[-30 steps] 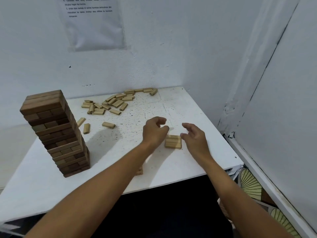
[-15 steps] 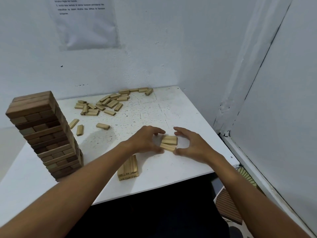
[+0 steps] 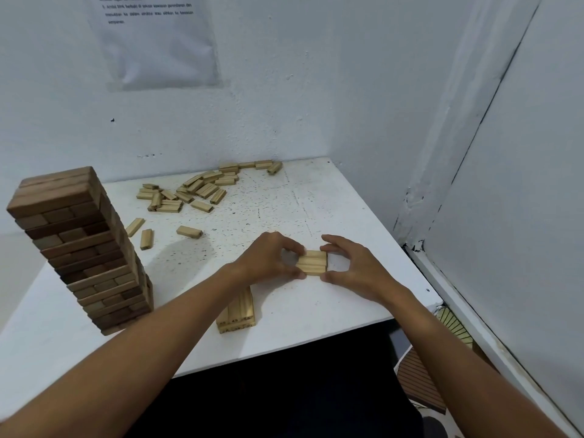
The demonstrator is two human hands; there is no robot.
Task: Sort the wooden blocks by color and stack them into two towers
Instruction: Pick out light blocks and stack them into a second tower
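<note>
A tall tower of dark brown blocks (image 3: 80,248) stands at the table's left. A small set of light blocks (image 3: 312,263) lies side by side near the right front, lifted or resting just above the table; I cannot tell which. My left hand (image 3: 271,257) pinches its left end and my right hand (image 3: 354,267) pinches its right end. Another flat layer of light blocks (image 3: 238,312) lies under my left forearm, partly hidden. A heap of loose light blocks (image 3: 196,188) is scattered at the back.
The white table (image 3: 316,327) fills a corner, with walls behind and to the right. Three stray light blocks (image 3: 189,231) lie between the tower and the heap. A sheet of paper (image 3: 158,39) hangs on the back wall.
Both hands have closed in on the ends of the small light set and squared its blocks together. The view has shifted, showing the second light layer under my left forearm.
</note>
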